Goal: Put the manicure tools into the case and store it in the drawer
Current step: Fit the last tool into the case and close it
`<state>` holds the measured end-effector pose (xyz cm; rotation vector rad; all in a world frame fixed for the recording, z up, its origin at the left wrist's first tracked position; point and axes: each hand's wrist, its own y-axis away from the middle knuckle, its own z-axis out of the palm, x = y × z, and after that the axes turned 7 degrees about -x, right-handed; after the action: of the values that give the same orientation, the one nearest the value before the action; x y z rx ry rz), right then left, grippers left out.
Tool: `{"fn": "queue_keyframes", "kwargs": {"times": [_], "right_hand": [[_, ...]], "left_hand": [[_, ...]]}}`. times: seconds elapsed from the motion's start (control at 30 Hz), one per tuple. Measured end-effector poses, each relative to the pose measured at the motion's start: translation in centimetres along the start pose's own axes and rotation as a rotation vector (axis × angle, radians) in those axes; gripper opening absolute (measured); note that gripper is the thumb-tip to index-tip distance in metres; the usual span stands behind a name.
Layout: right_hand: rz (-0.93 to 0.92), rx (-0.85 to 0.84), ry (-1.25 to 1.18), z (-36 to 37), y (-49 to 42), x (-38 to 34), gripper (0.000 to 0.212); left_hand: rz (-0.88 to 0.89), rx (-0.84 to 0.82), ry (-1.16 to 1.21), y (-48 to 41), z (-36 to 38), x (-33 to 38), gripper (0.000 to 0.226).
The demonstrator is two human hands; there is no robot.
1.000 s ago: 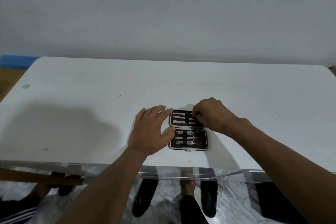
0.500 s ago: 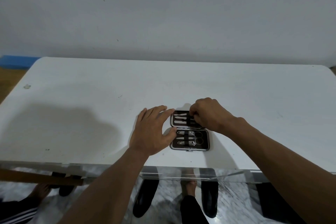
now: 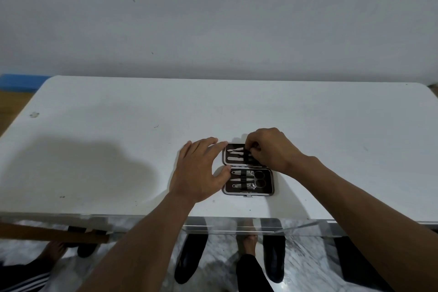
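Note:
A small dark manicure case (image 3: 267, 189) lies open and flat on the white table (image 3: 118, 140), near its front edge. Its near half holds clippers and small scissors (image 3: 258, 179) under an elastic strap. Several thin metal tools (image 3: 234, 154) sit in the far half. My left hand (image 3: 199, 174) rests flat on the table against the case's left side, fingers spread, thumb touching the hinge. My right hand (image 3: 270, 149) covers the right end of the far half, fingertips pinched on a tool there; the tool itself is mostly hidden.
A clear acrylic drawer front (image 3: 237, 227) runs under the table's front edge. Below it I see a marble floor, dark slippers (image 3: 189, 261) and my bare foot. A wooden bar (image 3: 52, 234) and another person's foot are at lower left. A grey wall stands behind the table.
My right hand has shifted slightly toward the far edge of the case while working at the far half. My left hand has stayed against the case's left side.

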<state>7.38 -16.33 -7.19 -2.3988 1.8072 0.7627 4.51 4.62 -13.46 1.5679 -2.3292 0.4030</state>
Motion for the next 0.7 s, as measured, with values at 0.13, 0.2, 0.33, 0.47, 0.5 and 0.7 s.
{"fn": "queue_keyframes", "kwargs": {"times": [0.13,0.2,0.33,0.47,0.5,0.7], "right_hand": [[-0.009,0.014,-0.043,0.1,0.1,-0.2,0.022],[-0.007,0.014,-0.045,0.1,0.1,-0.2,0.022],[0.003,0.034,-0.063,-0.1,0.4,0.0,0.022],[0.045,0.071,-0.070,-0.5,1.0,0.4,0.022],[0.055,0.088,-0.064,-0.6,1.3,0.6,0.023],[0.182,0.127,-0.108,-0.5,3.5,1.3,0.020]], "left_hand": [[0.001,-0.005,0.005,-0.1,-0.1,0.0,0.057],[0.000,-0.003,0.006,-0.1,-0.1,0.0,0.057],[-0.001,-0.001,0.004,0.0,-0.1,0.1,0.058],[0.002,-0.006,0.008,-0.1,-0.1,0.1,0.058],[0.002,-0.006,0.008,-0.1,-0.1,0.2,0.058],[0.000,-0.010,0.003,0.0,-0.3,0.3,0.058]]}}
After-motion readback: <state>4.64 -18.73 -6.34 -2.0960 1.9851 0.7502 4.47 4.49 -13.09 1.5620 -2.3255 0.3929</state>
